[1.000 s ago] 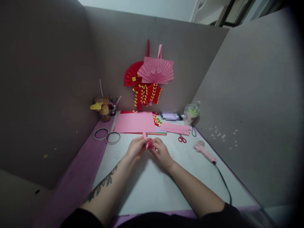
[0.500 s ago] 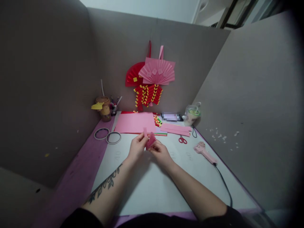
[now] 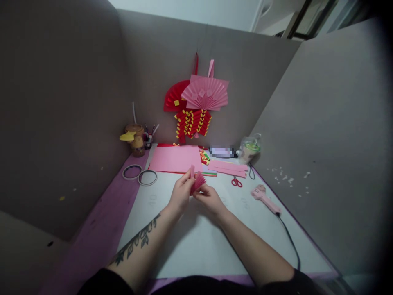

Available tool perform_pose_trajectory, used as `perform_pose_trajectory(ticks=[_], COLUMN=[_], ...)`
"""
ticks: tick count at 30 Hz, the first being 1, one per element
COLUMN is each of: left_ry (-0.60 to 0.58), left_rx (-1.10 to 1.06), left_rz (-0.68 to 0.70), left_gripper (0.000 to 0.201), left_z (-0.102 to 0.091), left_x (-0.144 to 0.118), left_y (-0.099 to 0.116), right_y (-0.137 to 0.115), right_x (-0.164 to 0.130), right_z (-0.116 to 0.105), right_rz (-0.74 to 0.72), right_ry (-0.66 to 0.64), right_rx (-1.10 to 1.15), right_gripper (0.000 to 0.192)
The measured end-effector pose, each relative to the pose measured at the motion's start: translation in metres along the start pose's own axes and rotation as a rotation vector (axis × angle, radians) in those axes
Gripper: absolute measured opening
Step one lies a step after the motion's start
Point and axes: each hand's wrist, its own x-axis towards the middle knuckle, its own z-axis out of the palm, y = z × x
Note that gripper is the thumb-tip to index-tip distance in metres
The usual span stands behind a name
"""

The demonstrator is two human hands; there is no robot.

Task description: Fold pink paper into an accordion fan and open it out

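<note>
Above the middle of the white work sheet [image 3: 196,246], both hands are closed on a pleated pink paper strip [image 3: 199,180]. My left hand [image 3: 181,191] pinches it from the left, with a flat end of the strip standing up past the thumb. At the lower right of the folds, my right hand [image 3: 210,199] grips with thumb and fingers. The pleats fan out between the two hands; their lower part is hidden by fingers. Just behind lies a pink paper sheet [image 3: 175,159] on a stack of coloured paper.
Right of the stack are pink strips [image 3: 229,167], red-handled scissors [image 3: 236,181], a pink glue gun [image 3: 266,199] with its cord, and a bagged cup [image 3: 249,150]. At left lie two tape rolls [image 3: 147,178] near a lidded drink cup [image 3: 135,141]. Paper fans [image 3: 205,93] hang on the back wall.
My left hand has moved slightly right, closer against the folds. The pleats now spread a little wider toward the right. The whole view has shifted slightly.
</note>
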Motion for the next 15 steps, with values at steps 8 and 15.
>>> perform_pose_trajectory(ticks=[8, 15], left_ry=[-0.028, -0.023], left_rx=[-0.12, -0.077], left_rz=[-0.077, -0.052], left_gripper=[0.037, 0.036], left_z=[0.0016, 0.0007], left_x=[0.0014, 0.0012], left_y=[-0.0013, 0.0021], right_y=[0.0028, 0.0048], right_x=[-0.0002, -0.0003], right_z=[-0.0039, -0.0057], right_rz=[0.034, 0.044], right_ry=[-0.037, -0.083], right_rx=[0.0, 0.025], right_gripper=[0.015, 0.012])
